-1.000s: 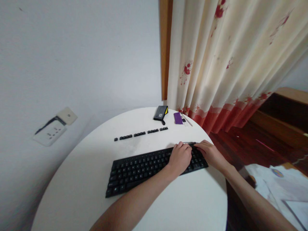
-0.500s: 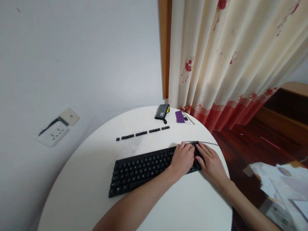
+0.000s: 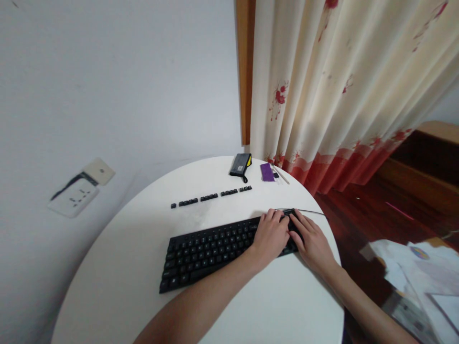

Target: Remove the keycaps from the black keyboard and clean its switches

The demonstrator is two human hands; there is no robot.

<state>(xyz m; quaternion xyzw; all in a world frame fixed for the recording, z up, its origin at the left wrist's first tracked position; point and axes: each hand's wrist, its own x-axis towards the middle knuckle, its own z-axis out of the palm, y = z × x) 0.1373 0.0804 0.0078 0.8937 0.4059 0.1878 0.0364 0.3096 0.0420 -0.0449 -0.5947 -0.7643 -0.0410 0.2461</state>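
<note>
A black keyboard [image 3: 208,251] lies at a slant on the round white table [image 3: 272,301]. My left hand [image 3: 270,231] rests over its right part with the fingers bent and pressed together; the fingertips are hidden, so whatever they may pinch does not show. Beside it, my right hand [image 3: 311,241] lies across the keyboard's right end, fingers stretched out and the thumb apart, pointing at the left hand. Behind the keyboard, loose black keycaps [image 3: 209,197] stand in a row of small groups.
At the table's back are a grey pouch [image 3: 239,165] with a yellow part, a purple cloth-like piece [image 3: 267,172] and a thin pale stick [image 3: 282,175]. A cable [image 3: 308,211] runs off the right edge. A wall socket [image 3: 73,197] is at left, a curtain [image 3: 304,95] behind.
The view has shifted slightly, so everything sits a little further left. Both hands keep nearly the same place on the keyboard.
</note>
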